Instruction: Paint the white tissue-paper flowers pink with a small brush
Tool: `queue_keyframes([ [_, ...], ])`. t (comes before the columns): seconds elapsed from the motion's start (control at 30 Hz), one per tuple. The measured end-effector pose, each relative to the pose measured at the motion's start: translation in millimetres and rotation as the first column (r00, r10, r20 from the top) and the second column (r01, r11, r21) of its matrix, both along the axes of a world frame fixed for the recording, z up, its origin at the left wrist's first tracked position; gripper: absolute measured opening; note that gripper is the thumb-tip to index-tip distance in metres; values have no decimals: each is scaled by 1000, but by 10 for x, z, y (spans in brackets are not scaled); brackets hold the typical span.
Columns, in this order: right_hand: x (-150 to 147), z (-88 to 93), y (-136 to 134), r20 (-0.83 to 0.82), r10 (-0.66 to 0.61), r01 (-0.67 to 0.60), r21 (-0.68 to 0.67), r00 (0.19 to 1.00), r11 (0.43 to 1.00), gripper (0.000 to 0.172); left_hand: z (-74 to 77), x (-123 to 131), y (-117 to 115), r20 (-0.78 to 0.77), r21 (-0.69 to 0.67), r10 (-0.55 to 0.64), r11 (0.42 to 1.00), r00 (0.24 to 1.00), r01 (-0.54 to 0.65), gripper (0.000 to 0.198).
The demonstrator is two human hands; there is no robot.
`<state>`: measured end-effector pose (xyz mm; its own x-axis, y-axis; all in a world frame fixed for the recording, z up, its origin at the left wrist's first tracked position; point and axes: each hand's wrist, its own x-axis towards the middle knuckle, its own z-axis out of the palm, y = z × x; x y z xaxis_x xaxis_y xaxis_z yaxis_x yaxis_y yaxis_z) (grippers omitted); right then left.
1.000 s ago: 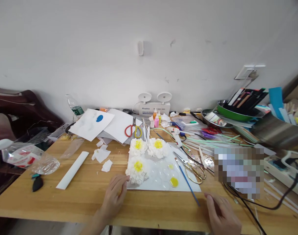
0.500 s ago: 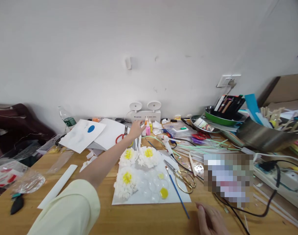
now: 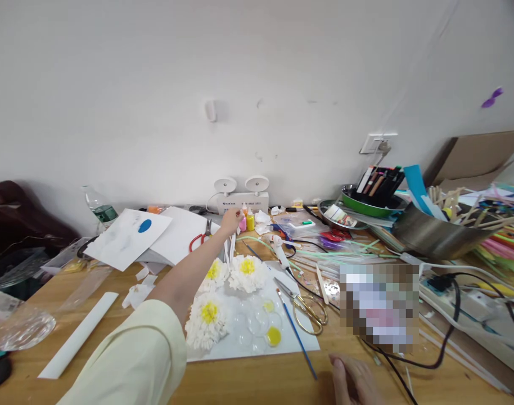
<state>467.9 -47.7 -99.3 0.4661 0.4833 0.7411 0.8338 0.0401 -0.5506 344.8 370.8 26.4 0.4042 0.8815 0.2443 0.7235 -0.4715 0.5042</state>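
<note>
My left hand (image 3: 231,220) is stretched out to the back of the wooden table (image 3: 248,377), in a pale yellow sleeve. Its fingers are pinched on a small pink paint bottle (image 3: 243,224), which stands next to a yellow bottle (image 3: 250,221) and under a white twin-head lamp unit (image 3: 241,197). My arm passes over three white paper flowers with yellow centres (image 3: 206,323) on a white sheet (image 3: 294,346). My right hand (image 3: 356,379) lies on the table at the front edge, fingers loosely flat, holding nothing, just right of a blue paintbrush (image 3: 297,334).
Gold scissors (image 3: 307,312), a glue gun (image 3: 279,250), red-handled scissors (image 3: 200,237), loose white papers (image 3: 128,239), a water bottle (image 3: 97,205) and a clear palette with yellow paint (image 3: 273,336) lie around. On the right stand a green tray of pens (image 3: 373,199), a metal bowl (image 3: 434,236), cables and a power strip.
My left hand left the front flower, reached to the back of the table and closed on the bottles. The view swung right; my right hand stayed at the front edge.
</note>
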Motion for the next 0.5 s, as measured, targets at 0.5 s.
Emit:
queue_keyframes([
  [0.5,-17,137,-77,-16,-7,6,-108,1000,994,20,611,-50,-454,470,-29,-247,955,847,294,12],
])
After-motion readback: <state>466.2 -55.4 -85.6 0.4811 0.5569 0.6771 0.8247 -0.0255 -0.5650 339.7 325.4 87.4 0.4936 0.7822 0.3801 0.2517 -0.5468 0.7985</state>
